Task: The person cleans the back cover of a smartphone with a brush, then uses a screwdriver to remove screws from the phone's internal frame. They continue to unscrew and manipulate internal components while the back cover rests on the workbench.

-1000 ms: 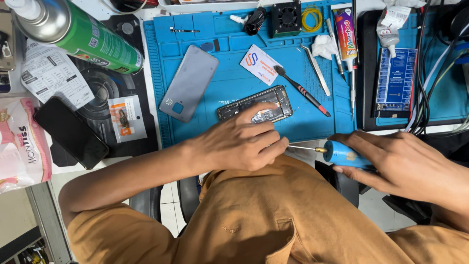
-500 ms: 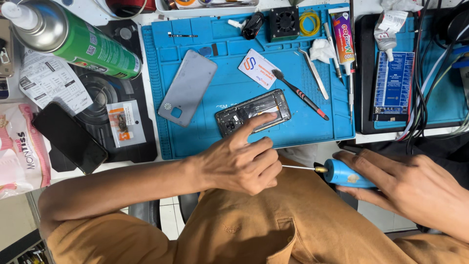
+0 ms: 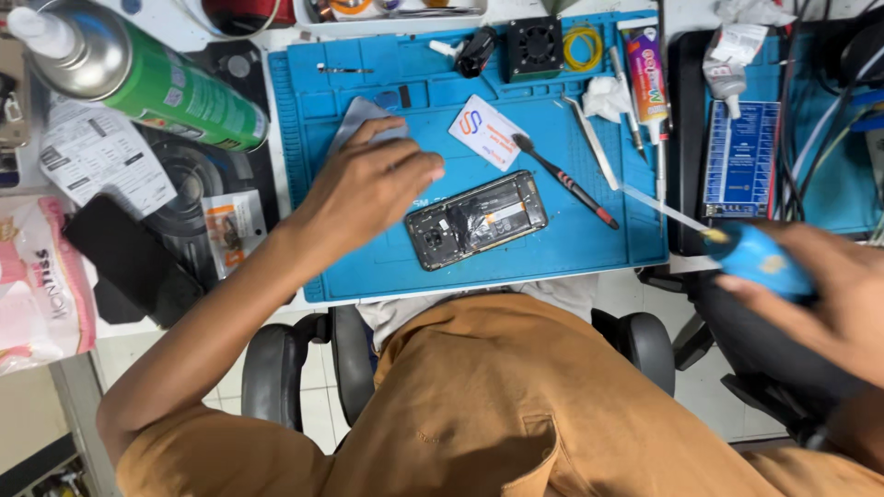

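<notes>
Green spray can (image 3: 157, 78) laid at far left, beside blue mat (image 3: 368, 267). Grey back cover (image 3: 361, 117) pressed flat on mat under left hand (image 3: 373, 184), fingers spread, nothing gripped. Opened phone (image 3: 476, 220) seen mid-mat, just right of that hand, untouched. Blue-handled screwdriver (image 3: 750, 258) clasped in right hand (image 3: 829, 294), off mat's right edge.

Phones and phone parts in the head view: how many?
3. An opened phone lies mid-mat, apart from both hands. A grey back cover sits under the left hand. A dark phone lies left of the mat. More may be hidden under clutter.
</notes>
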